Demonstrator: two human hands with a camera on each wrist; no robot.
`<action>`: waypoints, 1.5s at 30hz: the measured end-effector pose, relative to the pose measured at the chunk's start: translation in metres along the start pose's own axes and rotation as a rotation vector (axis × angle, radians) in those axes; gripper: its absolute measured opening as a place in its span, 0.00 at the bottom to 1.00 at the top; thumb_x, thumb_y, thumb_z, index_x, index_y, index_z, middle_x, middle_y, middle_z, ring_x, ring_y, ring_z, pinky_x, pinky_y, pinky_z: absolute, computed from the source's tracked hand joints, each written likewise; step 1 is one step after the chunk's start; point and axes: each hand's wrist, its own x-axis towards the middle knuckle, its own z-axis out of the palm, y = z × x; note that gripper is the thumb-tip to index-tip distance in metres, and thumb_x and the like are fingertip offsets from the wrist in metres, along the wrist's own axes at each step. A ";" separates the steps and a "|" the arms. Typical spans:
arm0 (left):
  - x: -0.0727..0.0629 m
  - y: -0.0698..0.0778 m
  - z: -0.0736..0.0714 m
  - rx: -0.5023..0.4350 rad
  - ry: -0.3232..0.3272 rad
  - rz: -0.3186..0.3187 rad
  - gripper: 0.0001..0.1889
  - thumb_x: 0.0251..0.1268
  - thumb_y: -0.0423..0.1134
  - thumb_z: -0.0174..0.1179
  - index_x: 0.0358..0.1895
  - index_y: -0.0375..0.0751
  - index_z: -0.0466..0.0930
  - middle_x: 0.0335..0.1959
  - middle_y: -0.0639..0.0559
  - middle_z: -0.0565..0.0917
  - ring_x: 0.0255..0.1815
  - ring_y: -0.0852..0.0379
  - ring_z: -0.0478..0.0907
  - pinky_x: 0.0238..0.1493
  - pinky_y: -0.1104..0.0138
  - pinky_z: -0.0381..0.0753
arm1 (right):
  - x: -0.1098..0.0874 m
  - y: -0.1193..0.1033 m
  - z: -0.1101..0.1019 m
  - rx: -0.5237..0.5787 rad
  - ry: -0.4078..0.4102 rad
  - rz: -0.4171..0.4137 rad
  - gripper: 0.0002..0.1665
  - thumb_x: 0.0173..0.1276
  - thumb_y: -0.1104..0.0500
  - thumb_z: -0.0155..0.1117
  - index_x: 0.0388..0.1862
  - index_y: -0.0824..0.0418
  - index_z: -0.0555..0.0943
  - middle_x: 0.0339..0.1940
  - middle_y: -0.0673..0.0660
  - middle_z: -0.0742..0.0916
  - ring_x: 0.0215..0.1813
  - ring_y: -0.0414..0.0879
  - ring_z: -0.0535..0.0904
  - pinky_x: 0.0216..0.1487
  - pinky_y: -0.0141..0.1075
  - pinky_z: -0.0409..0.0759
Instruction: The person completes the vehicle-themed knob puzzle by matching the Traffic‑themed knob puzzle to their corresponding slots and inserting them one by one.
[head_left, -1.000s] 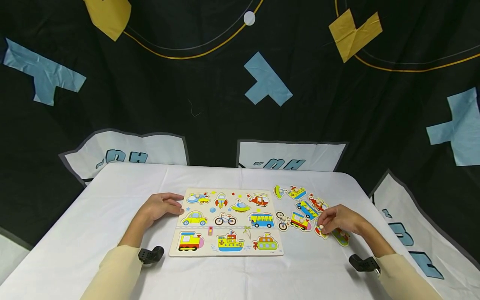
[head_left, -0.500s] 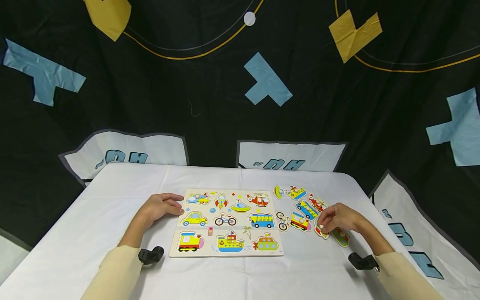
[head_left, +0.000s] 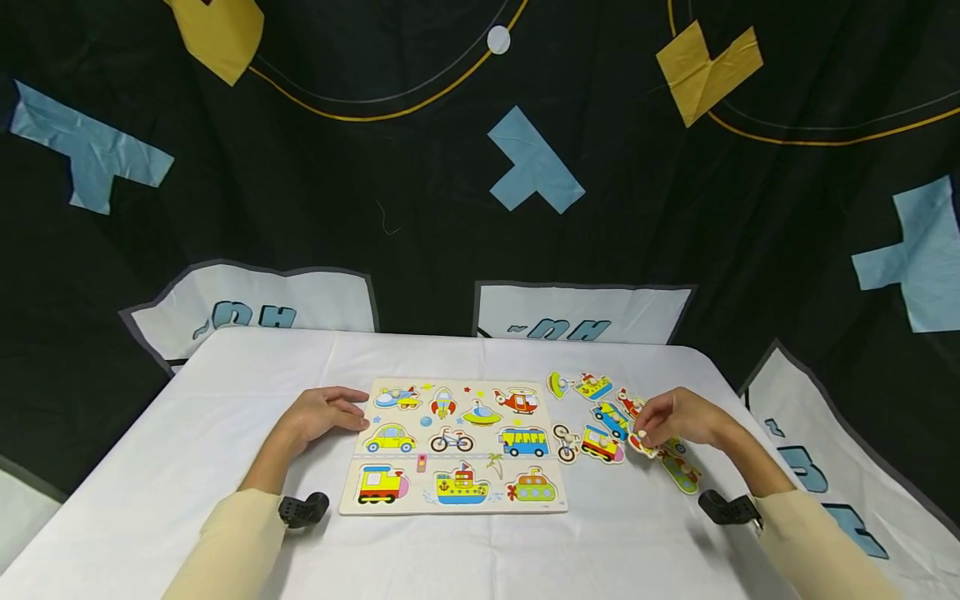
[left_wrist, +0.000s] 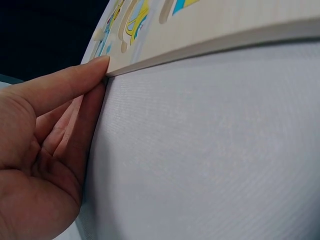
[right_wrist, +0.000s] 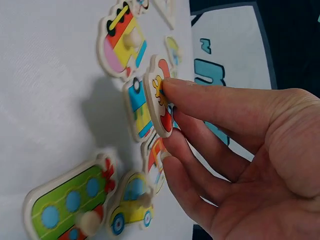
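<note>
My right hand [head_left: 686, 417] pinches a red-and-yellow wooden puzzle piece [right_wrist: 157, 107] between thumb and fingers, holding it up on edge above other loose pieces. Below it lie a bus piece [right_wrist: 137, 112] and a train piece [right_wrist: 122, 47]. A green submarine piece [right_wrist: 70, 202] and a yellow car piece [right_wrist: 132, 197] lie nearer the wrist camera. At the table's middle is the vehicle puzzle board [head_left: 422, 492]. My left hand [head_left: 322, 412] rests against the board's left edge, its fairly straight thumb [left_wrist: 90, 72] touching the corner in the left wrist view.
More loose pieces lie right of the board: a bicycle [head_left: 564, 442], a ship [head_left: 593, 386], a flying saucer [head_left: 557, 384] and a partly hidden helicopter [head_left: 628, 402]. A white cloth [head_left: 420, 558] covers the table. Behind it hangs a black curtain [head_left: 420, 208].
My right hand has lifted the red-and-yellow piece and moved slightly away from me, uncovering the yellow car piece beside the submarine. The left hand and board stay in place.
</note>
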 end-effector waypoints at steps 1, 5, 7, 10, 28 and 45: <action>0.000 0.000 0.000 0.001 0.000 0.002 0.32 0.50 0.38 0.76 0.63 0.39 0.80 0.37 0.51 0.91 0.52 0.48 0.83 0.66 0.43 0.68 | 0.001 -0.002 0.000 -0.001 0.002 -0.013 0.11 0.59 0.64 0.75 0.40 0.68 0.86 0.30 0.54 0.87 0.35 0.45 0.79 0.42 0.42 0.78; 0.000 -0.001 -0.001 -0.002 0.001 0.006 0.32 0.50 0.39 0.76 0.63 0.39 0.80 0.37 0.50 0.91 0.52 0.47 0.84 0.65 0.42 0.67 | 0.007 -0.013 -0.001 0.006 0.009 -0.030 0.11 0.59 0.64 0.75 0.40 0.68 0.87 0.32 0.56 0.88 0.35 0.45 0.80 0.42 0.42 0.79; 0.000 -0.002 -0.002 -0.004 0.000 0.001 0.32 0.51 0.39 0.76 0.63 0.39 0.80 0.37 0.50 0.91 0.54 0.46 0.83 0.66 0.41 0.67 | 0.010 -0.018 -0.001 0.012 0.011 -0.041 0.11 0.60 0.64 0.74 0.40 0.68 0.87 0.32 0.57 0.88 0.35 0.46 0.80 0.41 0.41 0.80; 0.001 -0.002 -0.001 -0.007 -0.003 -0.009 0.31 0.52 0.39 0.76 0.63 0.40 0.81 0.38 0.50 0.91 0.57 0.44 0.82 0.67 0.41 0.66 | 0.016 -0.025 0.000 0.005 0.024 -0.048 0.11 0.60 0.64 0.74 0.40 0.68 0.87 0.33 0.57 0.89 0.35 0.46 0.80 0.40 0.41 0.81; 0.000 -0.001 0.001 -0.001 0.011 0.003 0.31 0.51 0.39 0.76 0.62 0.40 0.81 0.36 0.50 0.91 0.55 0.46 0.83 0.67 0.42 0.68 | 0.056 -0.057 0.023 -0.064 0.117 -0.028 0.08 0.60 0.60 0.76 0.39 0.60 0.89 0.36 0.53 0.90 0.39 0.45 0.81 0.51 0.46 0.81; 0.001 -0.002 0.000 -0.012 0.003 0.010 0.31 0.50 0.37 0.76 0.62 0.39 0.81 0.34 0.52 0.91 0.50 0.51 0.84 0.67 0.45 0.69 | 0.087 -0.083 0.053 -0.002 0.161 -0.107 0.07 0.57 0.63 0.77 0.36 0.60 0.90 0.34 0.53 0.91 0.39 0.46 0.82 0.47 0.42 0.78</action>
